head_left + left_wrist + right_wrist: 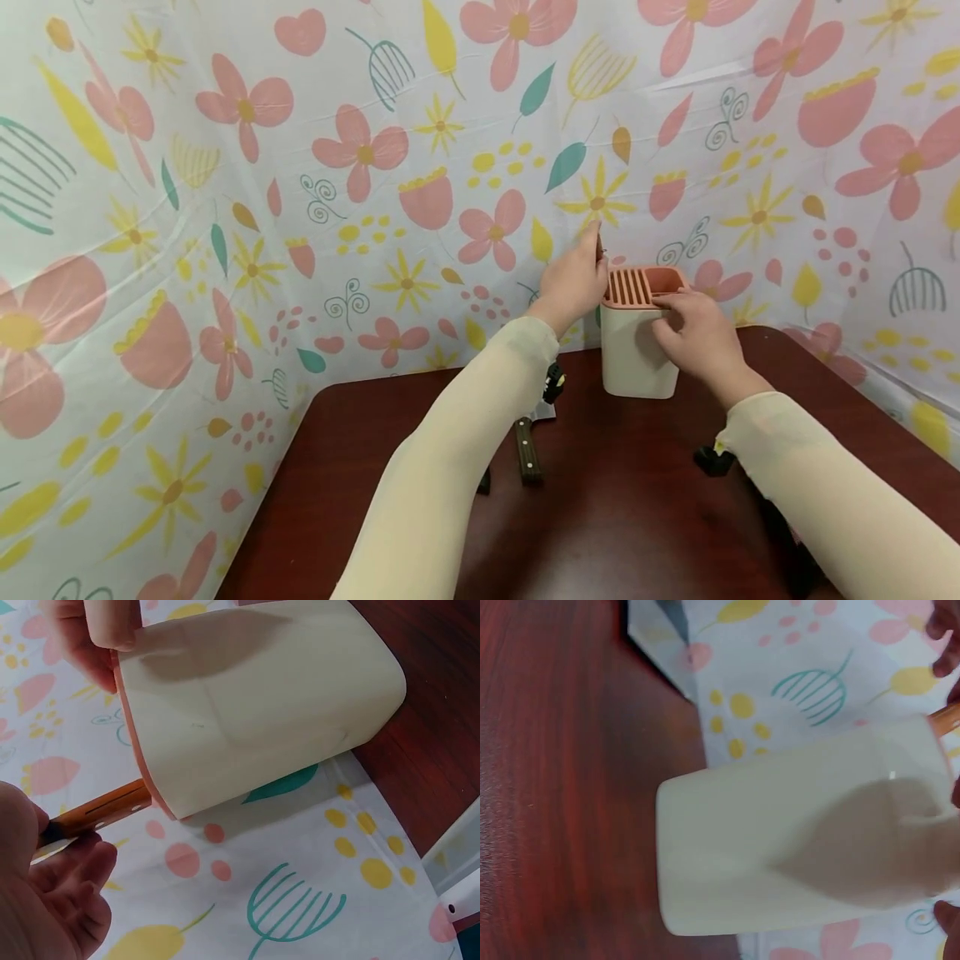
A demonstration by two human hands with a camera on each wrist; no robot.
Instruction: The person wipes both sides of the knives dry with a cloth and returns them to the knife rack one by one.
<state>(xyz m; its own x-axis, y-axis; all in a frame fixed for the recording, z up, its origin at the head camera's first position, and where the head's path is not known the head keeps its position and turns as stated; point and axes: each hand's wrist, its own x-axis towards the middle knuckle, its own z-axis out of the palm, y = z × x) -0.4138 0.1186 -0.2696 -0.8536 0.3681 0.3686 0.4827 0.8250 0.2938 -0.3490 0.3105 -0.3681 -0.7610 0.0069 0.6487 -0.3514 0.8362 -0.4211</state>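
A cream knife holder (637, 358) with an orange slotted top (628, 287) stands upright near the table's back edge. My left hand (573, 279) is at the left side of its top. In the left wrist view, the thumb and fingers of that hand pinch a riveted wooden-handled knife (112, 808). Its handle sticks out past the holder's rim, and the blade is hidden. My right hand (697, 337) grips the rim at the right front, thumb against the outer wall and fingers over the top edge.
On the dark red-brown table (600, 517) lies another knife (528, 450) with a dark riveted handle, partly covered by the left sleeve (442, 467). A small black end (484, 482) shows beside it. Flower-patterned cloth (360, 250) hangs close behind the holder.
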